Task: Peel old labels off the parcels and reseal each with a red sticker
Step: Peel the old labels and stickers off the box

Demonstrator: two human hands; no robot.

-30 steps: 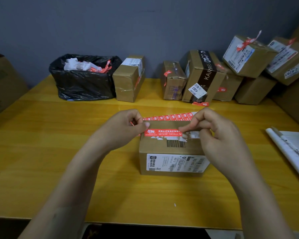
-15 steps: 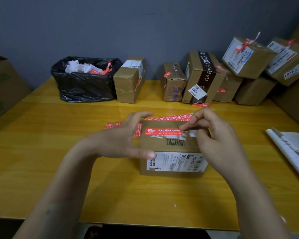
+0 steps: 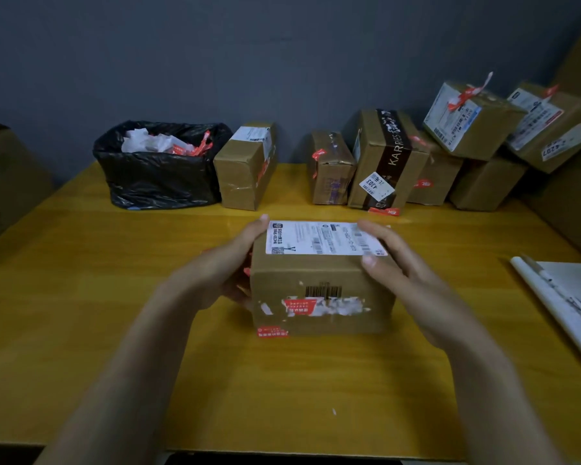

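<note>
A brown parcel [image 3: 319, 273] stands on the yellow table [image 3: 81, 297] in front of me. A white shipping label [image 3: 322, 238] covers its top face. The face toward me shows a barcode, torn white label scraps and a red sticker [image 3: 299, 307]; a second red sticker [image 3: 272, 331] wraps the lower left edge. My left hand [image 3: 222, 263] holds the parcel's left side. My right hand [image 3: 406, 280] grips the right side, thumb on the front face. The parcel hides most of the red sticker strip.
A black bin bag [image 3: 158, 176] with peeled scraps sits at the back left. Several parcels [image 3: 383, 162] line the wall, some stacked at the right. White sheets with a pen [image 3: 567, 297] lie at the right edge. Big cartons [image 3: 0, 179] flank the table.
Both hands left the red sticker and took the parcel's sides. The parcel was rolled toward me: the white label is now on top and the barcode face is in front.
</note>
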